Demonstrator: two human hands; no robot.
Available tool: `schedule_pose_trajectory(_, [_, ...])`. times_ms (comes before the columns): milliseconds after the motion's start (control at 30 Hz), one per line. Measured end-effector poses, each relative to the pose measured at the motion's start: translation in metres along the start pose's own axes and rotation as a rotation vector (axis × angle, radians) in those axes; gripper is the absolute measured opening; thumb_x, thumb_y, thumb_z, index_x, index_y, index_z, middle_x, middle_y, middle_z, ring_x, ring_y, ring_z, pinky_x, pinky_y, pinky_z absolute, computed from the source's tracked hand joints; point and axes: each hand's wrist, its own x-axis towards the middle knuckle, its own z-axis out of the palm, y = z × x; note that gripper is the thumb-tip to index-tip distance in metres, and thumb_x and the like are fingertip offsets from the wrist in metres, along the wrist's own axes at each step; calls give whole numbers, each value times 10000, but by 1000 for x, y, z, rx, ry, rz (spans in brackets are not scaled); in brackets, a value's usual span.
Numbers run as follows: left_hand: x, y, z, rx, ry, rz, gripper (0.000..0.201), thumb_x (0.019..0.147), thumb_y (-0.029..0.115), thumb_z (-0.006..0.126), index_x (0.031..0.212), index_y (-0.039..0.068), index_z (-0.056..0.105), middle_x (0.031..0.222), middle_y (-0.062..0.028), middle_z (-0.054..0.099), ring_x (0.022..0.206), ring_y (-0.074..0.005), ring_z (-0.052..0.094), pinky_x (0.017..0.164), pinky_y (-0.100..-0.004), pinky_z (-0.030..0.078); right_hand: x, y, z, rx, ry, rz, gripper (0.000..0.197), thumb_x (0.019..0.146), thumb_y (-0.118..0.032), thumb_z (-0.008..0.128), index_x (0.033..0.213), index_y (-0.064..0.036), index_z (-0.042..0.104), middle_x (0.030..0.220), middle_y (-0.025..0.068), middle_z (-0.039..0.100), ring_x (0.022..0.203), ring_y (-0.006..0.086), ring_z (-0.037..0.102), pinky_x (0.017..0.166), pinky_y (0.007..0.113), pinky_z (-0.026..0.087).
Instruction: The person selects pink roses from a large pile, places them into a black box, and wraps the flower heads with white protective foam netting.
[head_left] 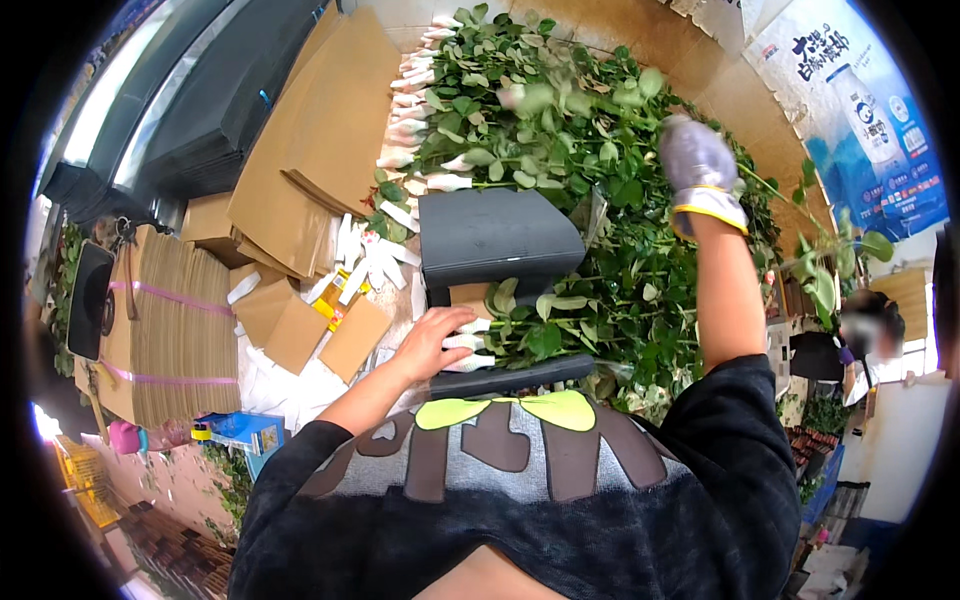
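Observation:
My bare left hand (pixel 436 338) curls over several rose heads in white net sleeves (pixel 466 342), their leafy stems running right. These lie between a dark grey upright panel (pixel 500 235) and a low black padded bar (pixel 515 376) near my body. Over the leaves at the right, my right hand (pixel 698 165), in a grey-white glove with a yellow cuff edge, is blurred by motion. Its fingers are closed around a rose stem (pixel 775 188), whose leafy end sticks out to the right. A blurred pale rose head (pixel 512 97) shows at the far side, left of that hand.
A deep pile of leafy roses (pixel 620 160) covers the far side, with sleeved heads along its left. Cardboard sheets (pixel 325 110) and loose white sleeves (pixel 375 262) lie at the left, near a strapped cardboard stack (pixel 185 325). Another person (pixel 870 325) is at the far right.

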Motion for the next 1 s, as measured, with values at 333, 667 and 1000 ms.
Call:
schedule_pose_trajectory(333, [-3, -2, 5, -45, 19, -80, 562, 690, 188, 768, 1209, 109, 569, 1213, -126, 567, 1115, -311, 511, 952, -399, 409, -123, 48, -28, 755, -106, -413, 102, 868, -155, 583, 929, -115, 654, 754, 104, 656, 663, 212, 646, 583, 336, 522])
schedule_pose_trajectory(667, [-6, -5, 0, 51, 22, -8, 591, 673, 202, 769, 1225, 132, 569, 1258, -111, 510, 1117, -314, 483, 956, -411, 401, -214, 18, 121, 268, -495, -269, 166, 869, -239, 548, 956, -132, 639, 871, 142, 657, 785, 338, 633, 660, 425, 511])
schedule_pose_trajectory(1000, [8, -9, -5, 35, -30, -80, 517, 610, 208, 819, 1101, 159, 665, 1316, -154, 478, 1136, -326, 512, 956, -420, 436, -203, 2, 48, 166, -102, -184, 293, 830, -99, 544, 1119, -128, 579, 1144, 113, 592, 796, 298, 639, 692, 370, 546])
